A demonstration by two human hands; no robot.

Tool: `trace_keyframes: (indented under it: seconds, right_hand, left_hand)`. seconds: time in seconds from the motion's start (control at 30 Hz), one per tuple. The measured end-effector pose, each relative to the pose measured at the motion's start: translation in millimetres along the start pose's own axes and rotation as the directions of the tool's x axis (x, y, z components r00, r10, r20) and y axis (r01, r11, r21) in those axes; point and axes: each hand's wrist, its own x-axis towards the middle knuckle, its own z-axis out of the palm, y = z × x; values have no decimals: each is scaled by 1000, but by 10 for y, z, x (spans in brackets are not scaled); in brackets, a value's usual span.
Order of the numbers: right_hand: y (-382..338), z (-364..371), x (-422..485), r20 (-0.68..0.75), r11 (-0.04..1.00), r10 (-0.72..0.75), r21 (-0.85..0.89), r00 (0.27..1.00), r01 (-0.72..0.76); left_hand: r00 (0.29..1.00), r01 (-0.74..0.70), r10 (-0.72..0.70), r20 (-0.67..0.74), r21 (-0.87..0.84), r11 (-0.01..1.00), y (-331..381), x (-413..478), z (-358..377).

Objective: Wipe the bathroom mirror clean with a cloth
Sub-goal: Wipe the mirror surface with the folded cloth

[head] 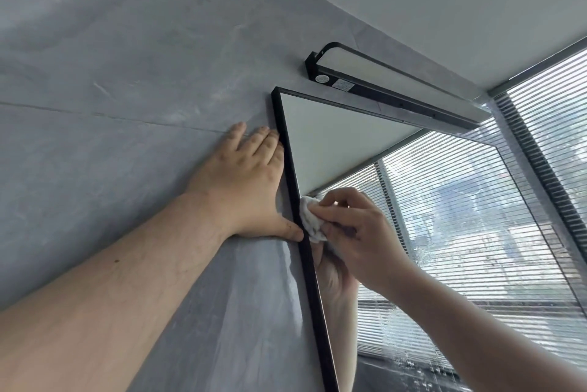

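Observation:
A black-framed mirror hangs on the grey wall and reflects the ceiling and window blinds. My right hand pinches a small white cloth and presses it against the glass right beside the mirror's left frame edge. My left hand lies flat on the wall, fingers spread, its thumb touching the outer side of the frame just below the cloth. A reflection of my right hand shows in the glass under the cloth.
A black bar lamp is mounted on the wall just above the mirror. A window with horizontal blinds fills the right side. The grey tiled wall stretches to the left.

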Motion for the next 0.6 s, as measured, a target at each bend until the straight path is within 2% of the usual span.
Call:
trace_keyframes:
  seconds: [0.33, 0.6]
  right_hand:
    - [61, 148, 1214, -60, 998, 59, -25, 996, -61]
    - [42, 136, 845, -66, 997, 72, 42, 995, -69]
  left_hand:
    - [1000, -2, 2, 2, 23, 1000, 3, -13, -2]
    - [1000, 4, -4, -15, 27, 1000, 2, -1, 5]
